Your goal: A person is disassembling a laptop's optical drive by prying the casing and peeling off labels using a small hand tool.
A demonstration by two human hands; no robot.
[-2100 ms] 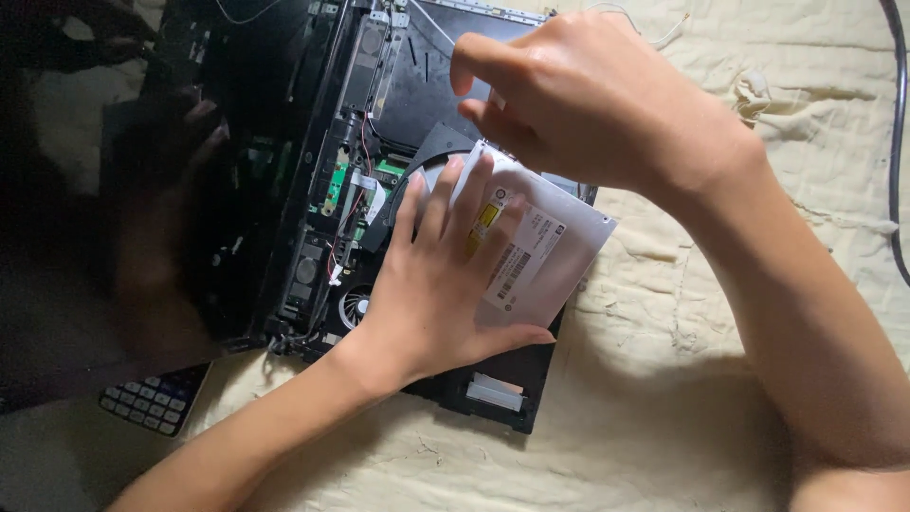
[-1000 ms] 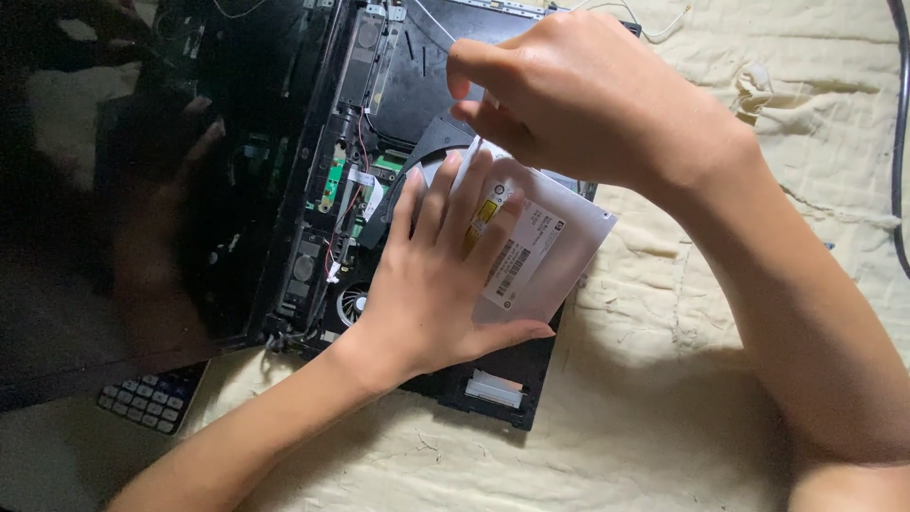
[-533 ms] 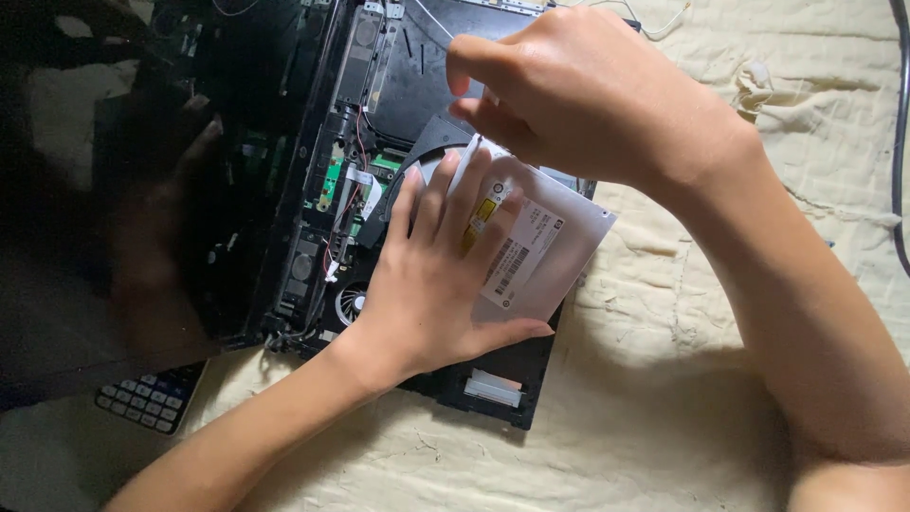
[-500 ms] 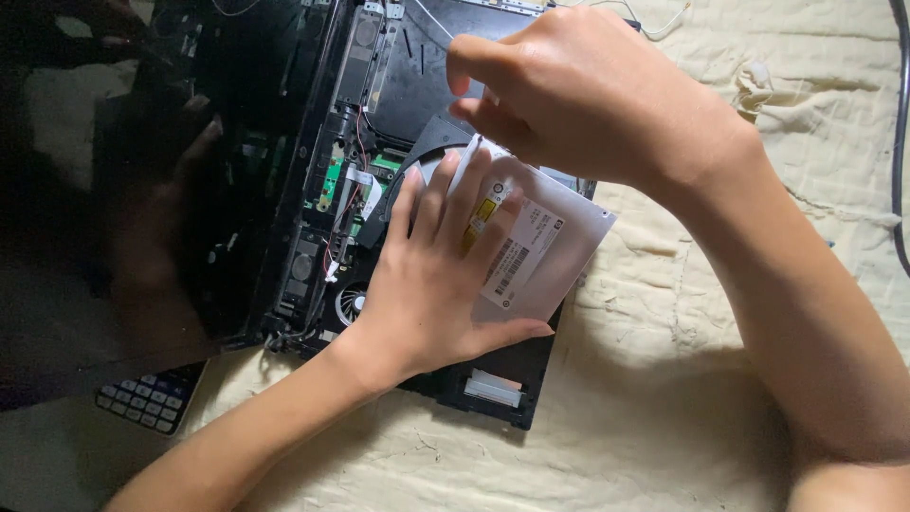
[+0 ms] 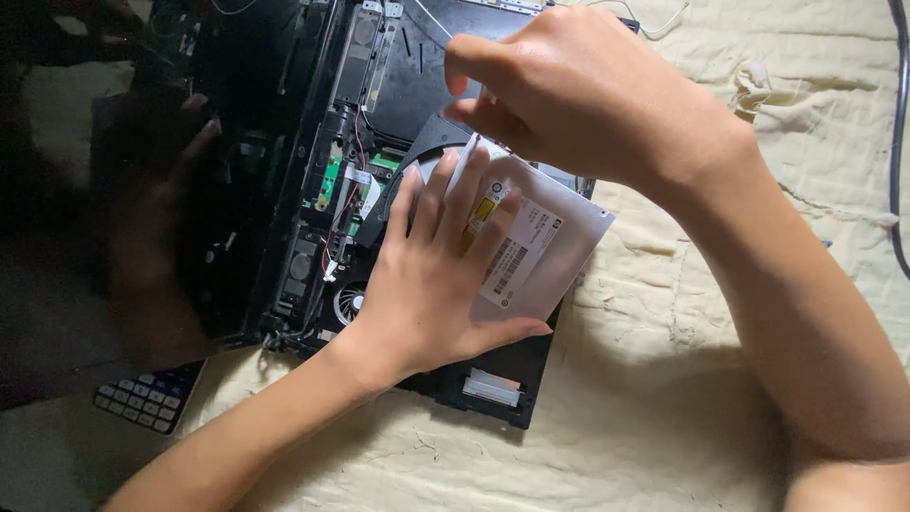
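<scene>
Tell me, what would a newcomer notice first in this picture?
Probably the two hands in the middle: the left hand lies flat on a silver drive, and the right hand pinches something thin above its upper edge. Under them, an opened black laptop shows its circuits and a small fan, all on a cream cloth.

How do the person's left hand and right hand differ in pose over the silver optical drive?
The left hand lies flat, fingers spread, pressing on the flat silver optical drive. The right hand is curled above the drive's far corner, fingertips pinched together; what they pinch cannot be made out. Both hands work over the opened black laptop base on the cream cloth.
</scene>
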